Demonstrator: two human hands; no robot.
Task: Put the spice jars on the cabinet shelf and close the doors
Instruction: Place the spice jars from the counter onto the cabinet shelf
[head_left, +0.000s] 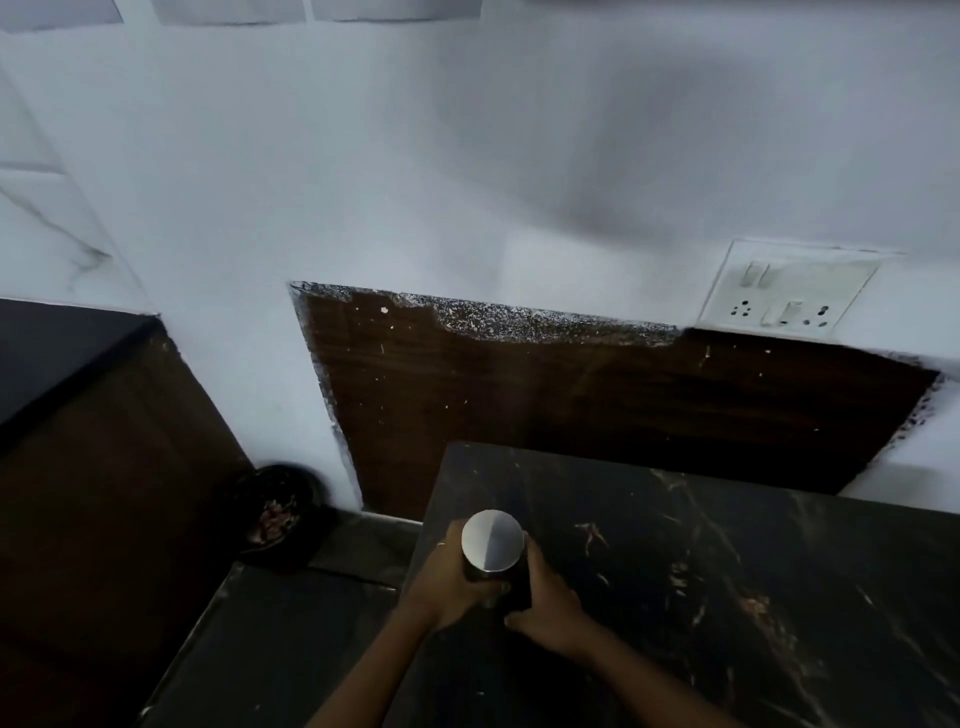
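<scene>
While both hands clasp it, the spice jar (493, 558) stands over the dark marble counter (727, 571): left hand (451, 582) and right hand (548, 597) wrap its body. Its smooth steel lid (492, 538) looks slippery; grip the body, below the lid.

One head-worn view looks steeply down and forward at a dark counter (727, 571). A white wall (415, 156) stands close behind it.

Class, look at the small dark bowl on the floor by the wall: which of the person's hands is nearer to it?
Left. The left hand grips the jar on the side facing the bowl; the right hand grips the jar's far side.
</scene>
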